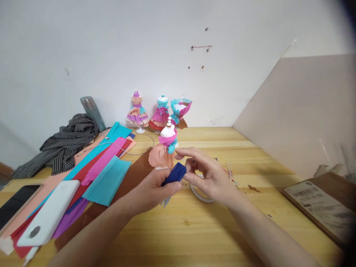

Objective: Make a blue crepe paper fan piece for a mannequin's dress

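Observation:
Above the middle of the table, my left hand (150,189) is closed around a small bunch of pleated dark blue crepe paper (175,174), the thumb lying along its lower side. At the bunch's right end, the thumb and curled fingers of my right hand (208,172) pinch its edge, while the index finger reaches out above. Just behind stands a small white dress form (168,131) with a pink wrap, a turquoise rosette and a peach crepe paper skirt (160,156). A roll of tape (204,198) lies below my right hand, partly hidden. Scissor blades (167,202) show under the left.
Three dressed miniature forms (137,111) stand by the wall. On the left lie coloured crepe sheets (108,181), a white power bank (50,213), a phone (18,204), striped cloth (63,141) and a leaning flask (93,113). A cardboard box (322,204) sits at right.

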`<state>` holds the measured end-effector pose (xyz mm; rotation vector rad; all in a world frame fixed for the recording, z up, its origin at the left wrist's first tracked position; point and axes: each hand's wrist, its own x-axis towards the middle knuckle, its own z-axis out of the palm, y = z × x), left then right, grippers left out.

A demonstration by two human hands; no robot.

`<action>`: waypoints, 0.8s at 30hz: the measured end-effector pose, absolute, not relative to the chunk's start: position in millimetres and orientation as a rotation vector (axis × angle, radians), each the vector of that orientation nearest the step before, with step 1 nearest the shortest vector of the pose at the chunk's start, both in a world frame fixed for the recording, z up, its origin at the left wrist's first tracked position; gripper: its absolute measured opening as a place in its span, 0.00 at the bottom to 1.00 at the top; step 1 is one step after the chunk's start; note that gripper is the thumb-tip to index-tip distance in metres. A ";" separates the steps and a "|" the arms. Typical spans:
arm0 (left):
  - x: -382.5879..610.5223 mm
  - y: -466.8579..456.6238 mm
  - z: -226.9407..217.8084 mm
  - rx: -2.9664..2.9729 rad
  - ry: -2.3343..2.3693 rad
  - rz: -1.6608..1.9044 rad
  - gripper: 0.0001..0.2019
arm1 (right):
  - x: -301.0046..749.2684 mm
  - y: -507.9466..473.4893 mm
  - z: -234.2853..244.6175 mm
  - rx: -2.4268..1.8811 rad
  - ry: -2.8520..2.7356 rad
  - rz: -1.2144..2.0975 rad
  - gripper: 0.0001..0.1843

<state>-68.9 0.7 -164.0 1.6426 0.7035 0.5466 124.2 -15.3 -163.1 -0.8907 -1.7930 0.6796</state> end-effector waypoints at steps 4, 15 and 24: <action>-68.4 0.9 -163.6 1.631 0.688 0.552 0.15 | 129.3 -13.8 -162.2 -0.811 -1.906 0.752 0.15; -65.3 1.2 -161.8 1.627 0.546 0.467 0.14 | 126.4 -24.0 -148.9 -0.858 -2.154 0.652 0.21; -72.1 7.0 -169.4 1.751 0.635 0.280 0.16 | 129.8 -20.8 -148.5 -0.968 -2.151 0.747 0.07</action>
